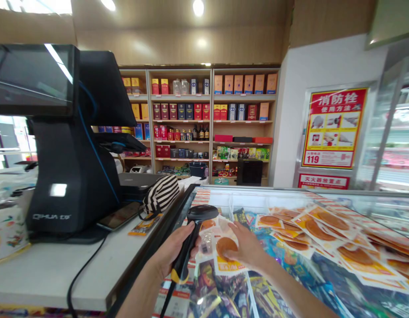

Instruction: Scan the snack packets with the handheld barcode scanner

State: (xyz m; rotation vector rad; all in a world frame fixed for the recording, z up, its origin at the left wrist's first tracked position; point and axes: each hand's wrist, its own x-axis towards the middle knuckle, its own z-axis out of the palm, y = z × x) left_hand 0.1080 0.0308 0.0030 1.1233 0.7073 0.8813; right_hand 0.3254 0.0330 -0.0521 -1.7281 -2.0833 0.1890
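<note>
Counted two hands: left hand [174, 247], right hand [249, 247]. One scanner [203, 212]. Held packets [227, 260] overlapped, count unclear; same for the packet heap [323, 229] toward the right edge of the glass counter [250, 190]. One phone [121, 215] and one striped pouch [164, 194] were near the right edge of the white counter [58, 276]. Two red signs [335, 128].

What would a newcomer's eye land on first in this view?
Probably the hands at lower centre: the left hand grips a black-and-yellow scanner, while the right hand holds a white packet with a round brown disc. Then the pile of similar packets to their right, and the bulky black checkout terminal at far left.
</note>
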